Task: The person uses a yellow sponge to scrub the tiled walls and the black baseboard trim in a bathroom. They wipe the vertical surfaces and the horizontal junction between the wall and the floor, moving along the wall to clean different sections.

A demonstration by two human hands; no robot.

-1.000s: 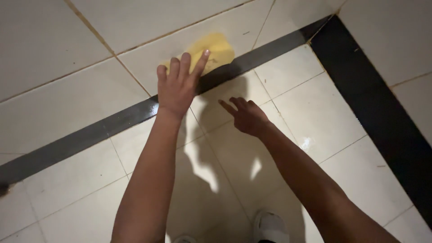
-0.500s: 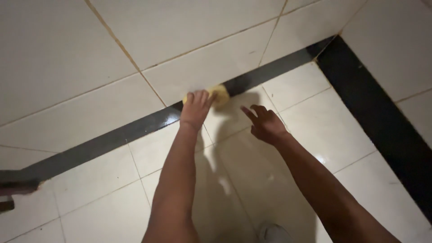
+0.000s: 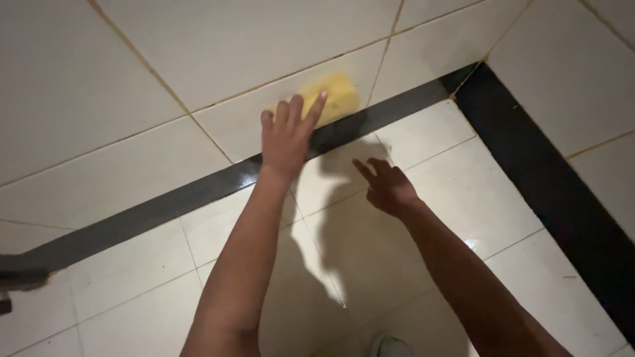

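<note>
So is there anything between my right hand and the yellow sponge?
Nothing visible. The right hand rests on bare floor tile, the sponge sits under the left hand on the wall, and only the dark strip lies between.

Left hand flat, right hand hovering.
</note>
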